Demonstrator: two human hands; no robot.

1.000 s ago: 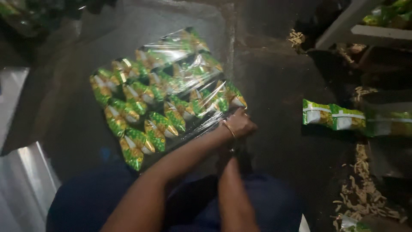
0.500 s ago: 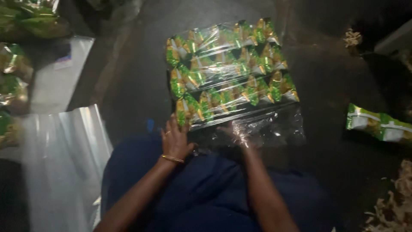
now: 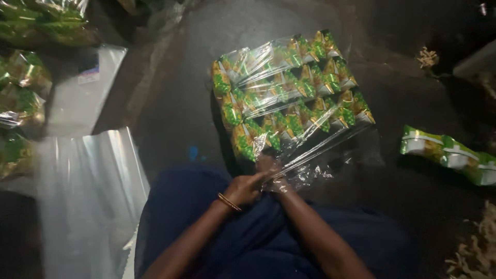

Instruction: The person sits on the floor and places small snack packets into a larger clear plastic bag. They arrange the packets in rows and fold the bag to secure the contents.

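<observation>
A clear plastic bag [image 3: 330, 155] filled with several green and yellow snack packets [image 3: 289, 93] lies on the dark floor in front of me. My left hand [image 3: 245, 187], with a thin bangle at the wrist, and my right hand [image 3: 279, 182] meet at the bag's near open end. Both pinch the loose, crinkled plastic there. The fingers are partly hidden by the bunched film.
A stack of flat clear bags [image 3: 88, 196] lies at the left. More packed snack bundles [image 3: 26, 88] sit at the far left and top left. A loose strip of green packets [image 3: 449, 155] lies at the right. Scattered pale snack bits [image 3: 478, 253] cover the lower right floor.
The filled bag has been turned and pulled nearer. My left hand has moved from the bag's left corner to its open end, beside my right hand.
</observation>
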